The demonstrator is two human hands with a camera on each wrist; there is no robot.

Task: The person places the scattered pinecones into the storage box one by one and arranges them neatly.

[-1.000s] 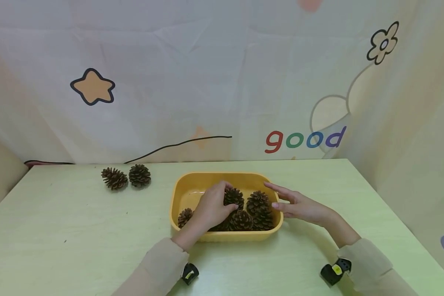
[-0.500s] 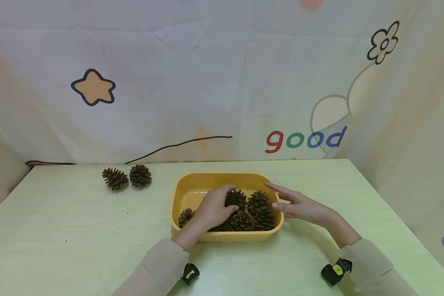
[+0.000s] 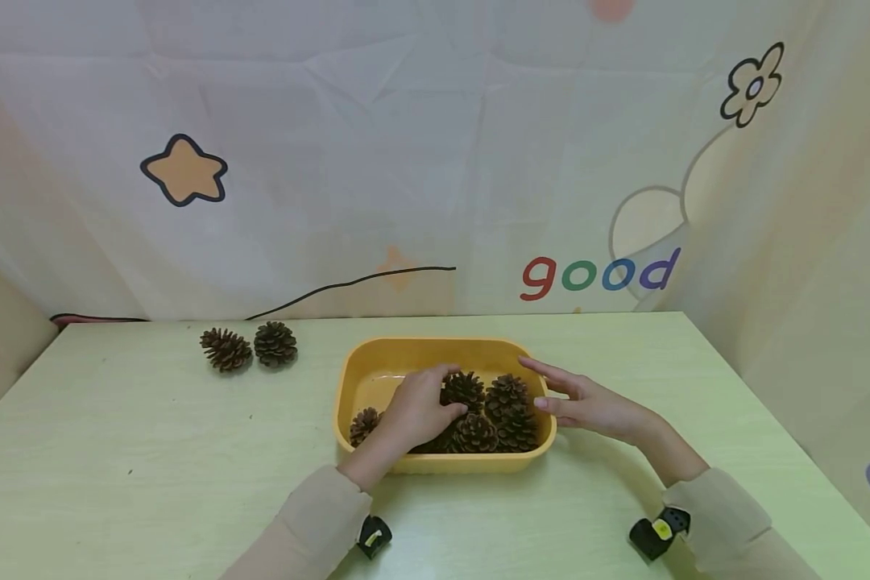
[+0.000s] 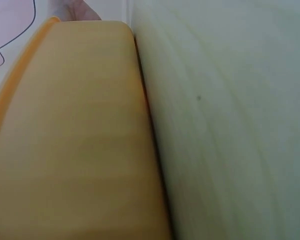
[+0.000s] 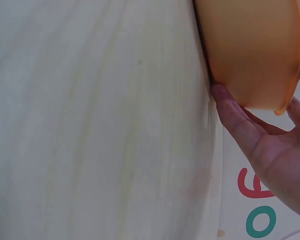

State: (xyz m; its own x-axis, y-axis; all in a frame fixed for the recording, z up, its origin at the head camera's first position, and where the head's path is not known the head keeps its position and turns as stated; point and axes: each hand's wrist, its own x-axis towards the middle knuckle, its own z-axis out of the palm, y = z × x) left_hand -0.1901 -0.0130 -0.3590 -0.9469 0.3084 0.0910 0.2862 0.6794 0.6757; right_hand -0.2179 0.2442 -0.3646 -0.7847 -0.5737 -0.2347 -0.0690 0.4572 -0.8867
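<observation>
In the head view, my left hand (image 3: 416, 407) reaches into a yellow plastic tub (image 3: 471, 461). Its thumb and fingers curve round the left side of a brown pine cone (image 3: 467, 391). More pine cones lie beside it, including a front one (image 3: 474, 433) and a right-hand one (image 3: 515, 427). A smaller-looking pine cone (image 3: 365, 424) sits at the tub's left end, partly behind my wrist. My right hand (image 3: 594, 408) touches the tub's right end with fairly straight fingers. The right wrist view shows those fingers (image 5: 235, 117) against the tub's outer wall (image 5: 250, 55).
Two pine cones, one lying on its side (image 3: 226, 350) and one rounder (image 3: 275, 344), are on the pale table (image 3: 188, 451) at the back left. A printed cloth (image 3: 406, 161) hangs behind the table. The tub's long side (image 4: 85, 125) fills much of the left wrist view.
The pine cone at my left hand has shifted slightly right and down in the tub, mostly in the first half second. My left fingertips have lowered a little. The right hand stays put.
</observation>
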